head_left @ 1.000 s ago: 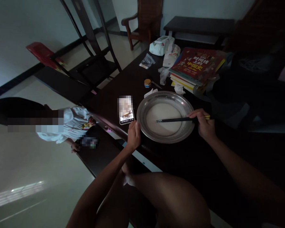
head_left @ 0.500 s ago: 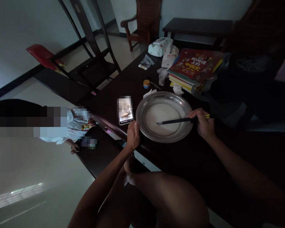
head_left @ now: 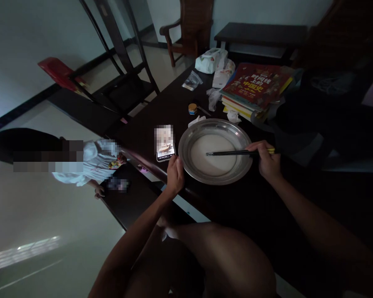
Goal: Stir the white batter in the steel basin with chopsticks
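Observation:
A wide steel basin (head_left: pixel 245 145) holding pale whitish liquid sits on the dark table (head_left: pixel 161 111). My right hand (head_left: pixel 267 163) rests at the basin's right rim, shut on a pair of dark chopsticks (head_left: pixel 228 153) whose tips reach into the liquid near the middle. My left hand (head_left: pixel 175 176) grips the basin's left rim at the table's near edge. A lit phone (head_left: pixel 165 144) lies just left of the basin.
A stack of books (head_left: pixel 251 89), plastic bags (head_left: pixel 211 62), a small round tin (head_left: pixel 192 108) and crumpled tissue lie behind the basin. A dark bag (head_left: pixel 323 107) sits to the right. Another person in a white top (head_left: pixel 93 165) is at the left beside the table. Chairs stand behind.
The chopstick tips have shifted slightly upward in the liquid, with the sticks lying more level. My left hand stays on the rim.

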The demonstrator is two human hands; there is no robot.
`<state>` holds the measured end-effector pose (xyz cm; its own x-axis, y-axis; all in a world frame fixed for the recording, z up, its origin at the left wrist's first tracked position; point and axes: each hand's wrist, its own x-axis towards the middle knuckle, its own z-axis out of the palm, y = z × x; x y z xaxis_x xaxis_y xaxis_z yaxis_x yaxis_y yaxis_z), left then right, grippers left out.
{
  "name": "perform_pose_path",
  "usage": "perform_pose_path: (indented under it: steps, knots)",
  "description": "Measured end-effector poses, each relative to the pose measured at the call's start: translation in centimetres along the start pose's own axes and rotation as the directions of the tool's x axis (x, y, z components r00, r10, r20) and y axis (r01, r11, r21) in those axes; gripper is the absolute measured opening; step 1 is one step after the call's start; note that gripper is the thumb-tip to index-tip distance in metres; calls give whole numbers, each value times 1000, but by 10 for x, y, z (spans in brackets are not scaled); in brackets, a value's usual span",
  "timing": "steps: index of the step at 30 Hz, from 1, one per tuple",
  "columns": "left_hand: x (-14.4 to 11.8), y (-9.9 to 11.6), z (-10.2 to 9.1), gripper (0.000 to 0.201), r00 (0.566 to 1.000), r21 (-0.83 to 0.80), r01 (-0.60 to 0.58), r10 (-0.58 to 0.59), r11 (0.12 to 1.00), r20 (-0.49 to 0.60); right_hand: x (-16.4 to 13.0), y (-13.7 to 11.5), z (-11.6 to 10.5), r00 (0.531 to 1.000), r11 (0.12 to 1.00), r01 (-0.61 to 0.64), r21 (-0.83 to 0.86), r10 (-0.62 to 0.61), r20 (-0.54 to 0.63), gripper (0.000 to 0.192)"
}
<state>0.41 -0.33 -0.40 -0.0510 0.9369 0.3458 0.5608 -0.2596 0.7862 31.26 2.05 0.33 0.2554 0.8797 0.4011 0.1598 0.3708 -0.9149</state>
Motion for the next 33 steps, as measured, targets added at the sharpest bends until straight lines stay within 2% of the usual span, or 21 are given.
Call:
perform_pose_path:
  steps: [3,8,12,25,30,33]
  knots:
    - [-1,1,0,69,1000,-15,12,-12,1000,-3,1,-2,0,999,999,0,50,2,-43,48]
    - [-1,3,2,69,1000,-14,19,-19,1000,-9,0,-5,0,1000,999,-10,41,9,28,44]
    - [-1,4,1,68,1000,15,10,-10,1000,-8,0,-5,-2,1000,998,3,66,-2,-13,45]
    - [-1,4,0,70,1000,12,-9,9,1000,-15,0,-2,-3,997,997,38,74,-42,59,40]
    - [-1,3,0,66,1000,40,-25,25,999,-18,0,-2,-4,1000,998,17,68,-18,18,43]
    - [-1,3,1,67,1000,45,-23,23,999,-3,-1,-3,-3,999,998,8,60,-11,38,43]
